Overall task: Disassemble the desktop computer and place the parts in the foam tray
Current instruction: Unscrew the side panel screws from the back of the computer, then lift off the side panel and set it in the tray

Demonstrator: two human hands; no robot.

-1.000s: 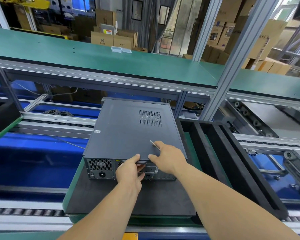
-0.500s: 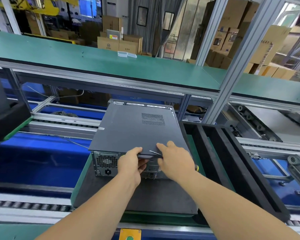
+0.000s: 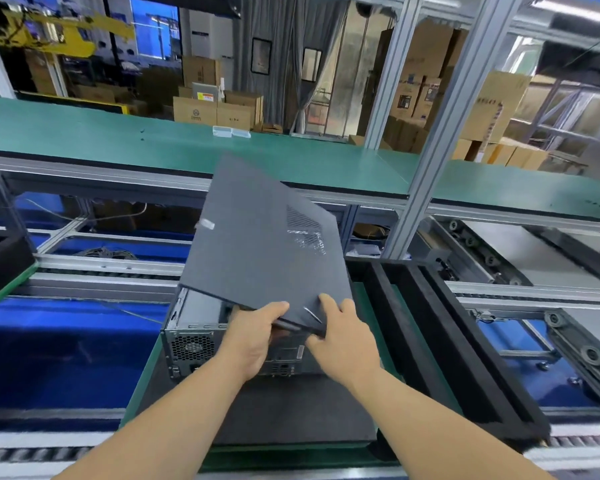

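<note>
Head view: both hands held the side panel (image 3: 257, 244) of the desktop computer case (image 3: 201, 337), lifted off and tilted, far edge raised toward the green shelf (image 3: 84, 136), near edge low over the case. Left hand (image 3: 252, 336) gripped the panel's near edge w/ thumb on top, fingers curled under. Right hand (image 3: 340, 336) clamped the near right corner, fingers over the top beside a small metal handle (image 3: 312, 315), thumb below. Vent grille (image 3: 303, 228) showed on the panel's right half. Case lay on its side, open, on a dark mat (image 3: 291, 410) atop a green-edged pallet (image 3: 142, 386); rear fan grille (image 3: 192, 348) faced the camera. Black foam tray (image 3: 440, 341) sat just right of the case, touching the mat edge, slots running front to back. Another black foam piece (image 3: 0, 261) at far left. Cardboard boxes (image 3: 219, 109) behind the shelf.
</note>
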